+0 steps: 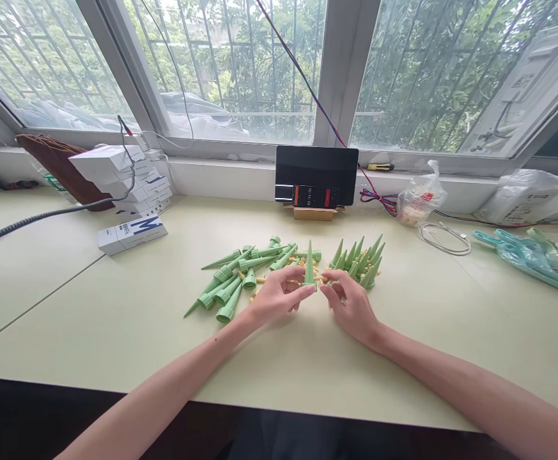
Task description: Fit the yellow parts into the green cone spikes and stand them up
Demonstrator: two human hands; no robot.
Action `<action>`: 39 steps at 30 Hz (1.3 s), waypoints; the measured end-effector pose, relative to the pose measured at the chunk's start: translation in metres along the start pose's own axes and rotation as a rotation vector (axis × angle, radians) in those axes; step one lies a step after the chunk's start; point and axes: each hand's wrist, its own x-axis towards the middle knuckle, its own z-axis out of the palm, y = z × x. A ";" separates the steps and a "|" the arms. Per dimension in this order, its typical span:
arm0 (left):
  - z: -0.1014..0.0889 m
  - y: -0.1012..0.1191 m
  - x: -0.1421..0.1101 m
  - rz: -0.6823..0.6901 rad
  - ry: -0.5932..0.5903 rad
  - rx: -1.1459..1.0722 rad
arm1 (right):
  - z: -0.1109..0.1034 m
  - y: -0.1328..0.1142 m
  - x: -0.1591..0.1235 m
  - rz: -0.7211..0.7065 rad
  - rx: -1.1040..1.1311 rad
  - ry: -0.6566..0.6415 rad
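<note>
Between the thumb and fingers of my left hand (pixel 279 297) a green plastic watering spike (pixel 309 263) stands upright, point up and wide cap end down. Just right of it, my right hand (pixel 353 308) pinches a small yellow plastic piece (pixel 321 279), its tip close to the spike's base; I cannot tell whether they touch. Left of my hands lies a loose heap of green spikes (pixel 231 276), with small yellow pieces among them, partly hidden by my left hand. Behind my right hand several green spikes (pixel 355 255) stand point up in a cluster, with yellow bits at their sides.
A phone (pixel 316 196) showing a timer leans on a black screen (pixel 317 167) at the back. White boxes (pixel 132 234) are at the left. A bagged item (pixel 420 198), a coiled white cable (pixel 444 238) and teal plastic-wrapped tools (pixel 528 255) lie at the right.
</note>
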 end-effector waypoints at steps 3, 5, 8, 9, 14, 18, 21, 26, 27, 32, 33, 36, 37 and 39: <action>-0.001 -0.001 0.000 -0.002 -0.008 0.012 | 0.000 0.002 0.000 -0.017 -0.016 0.010; -0.002 -0.002 0.000 -0.005 -0.009 0.024 | 0.001 0.003 0.000 -0.031 -0.020 0.019; -0.003 -0.005 0.000 -0.023 0.019 0.051 | 0.001 0.004 0.000 -0.050 -0.012 0.029; -0.003 -0.006 0.000 -0.035 0.035 0.064 | 0.002 0.005 0.000 -0.055 -0.008 0.029; -0.003 -0.009 -0.001 -0.005 0.056 0.157 | 0.002 0.008 -0.001 -0.059 0.002 0.021; -0.004 -0.010 -0.001 0.111 0.034 0.262 | 0.001 0.010 -0.001 -0.069 -0.019 0.016; -0.004 -0.013 0.000 0.171 0.006 0.330 | 0.001 0.010 -0.001 -0.090 -0.034 0.018; -0.004 -0.019 0.001 0.218 -0.009 0.371 | 0.002 0.009 -0.002 -0.109 -0.035 0.007; -0.003 -0.019 0.001 0.234 -0.009 0.377 | 0.002 0.009 -0.002 -0.112 -0.036 0.002; -0.002 -0.018 0.001 0.305 -0.021 0.395 | 0.001 0.005 0.000 -0.110 -0.026 0.000; -0.002 -0.018 0.001 0.319 -0.028 0.402 | 0.001 0.005 0.001 -0.102 -0.021 -0.005; -0.001 -0.018 0.001 0.357 -0.039 0.440 | 0.001 0.005 0.001 -0.077 -0.011 -0.014; -0.001 -0.019 0.001 0.360 -0.035 0.455 | 0.001 0.005 0.002 -0.069 -0.010 -0.009; -0.001 -0.019 0.001 0.343 -0.018 0.478 | 0.002 0.005 0.002 -0.039 -0.004 -0.006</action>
